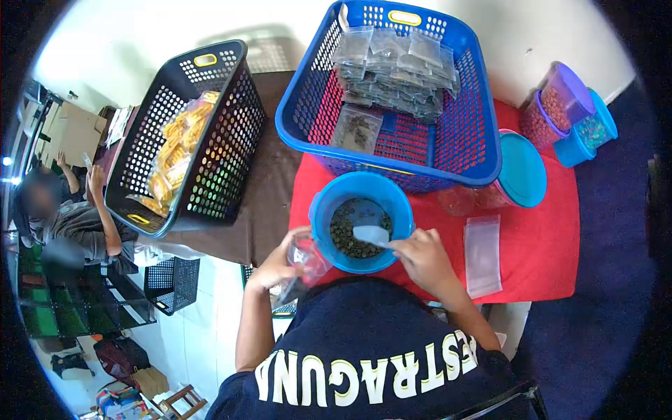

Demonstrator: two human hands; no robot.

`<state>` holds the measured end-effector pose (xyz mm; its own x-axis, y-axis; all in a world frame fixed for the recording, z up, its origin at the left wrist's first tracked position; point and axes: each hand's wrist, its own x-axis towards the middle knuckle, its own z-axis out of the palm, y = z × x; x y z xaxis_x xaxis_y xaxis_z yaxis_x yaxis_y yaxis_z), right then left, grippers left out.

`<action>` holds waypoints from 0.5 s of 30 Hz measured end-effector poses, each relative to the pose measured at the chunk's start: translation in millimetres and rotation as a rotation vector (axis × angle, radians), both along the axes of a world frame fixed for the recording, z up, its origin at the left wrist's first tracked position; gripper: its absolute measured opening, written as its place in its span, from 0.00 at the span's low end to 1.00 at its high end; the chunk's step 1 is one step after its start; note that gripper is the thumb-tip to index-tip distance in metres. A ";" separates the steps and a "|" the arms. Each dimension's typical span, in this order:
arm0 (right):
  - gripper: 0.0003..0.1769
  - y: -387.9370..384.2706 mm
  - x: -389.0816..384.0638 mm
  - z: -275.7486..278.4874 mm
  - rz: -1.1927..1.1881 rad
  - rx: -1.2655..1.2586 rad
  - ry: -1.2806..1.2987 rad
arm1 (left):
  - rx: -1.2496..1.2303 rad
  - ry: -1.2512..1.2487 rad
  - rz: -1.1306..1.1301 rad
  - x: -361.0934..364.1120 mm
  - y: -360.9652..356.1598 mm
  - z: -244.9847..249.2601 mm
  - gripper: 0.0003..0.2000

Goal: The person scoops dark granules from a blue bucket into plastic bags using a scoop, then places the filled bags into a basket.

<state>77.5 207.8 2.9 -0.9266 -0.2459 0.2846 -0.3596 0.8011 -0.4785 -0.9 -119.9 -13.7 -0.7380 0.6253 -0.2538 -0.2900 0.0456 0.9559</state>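
Note:
A blue bucket [320,227] with small dark pieces in its bottom stands on the red cloth [553,238]. My right hand [423,260] is closed on the handle of a pale scoop [371,235], whose head is inside the bucket over the pieces. At the bucket's left side my left hand [276,266] grips a clear plastic bag [309,257]. Beyond the bucket, a large blue basket [388,159] holds many flat packets [399,70] and one separate packet [357,129] near its front left.
A black basket [224,150] of yellow packets stands left. Clear bags [483,255] lie right of the bucket. A teal-lidded tub [521,170] and several coloured containers [553,108] stand at the right. Other people [84,224] are at the far left.

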 end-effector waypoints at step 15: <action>0.09 -19.7 -21.6 -33.7 -0.061 -0.066 -0.191 | 0.160 0.146 0.001 -3.8 27.3 -17.8 0.34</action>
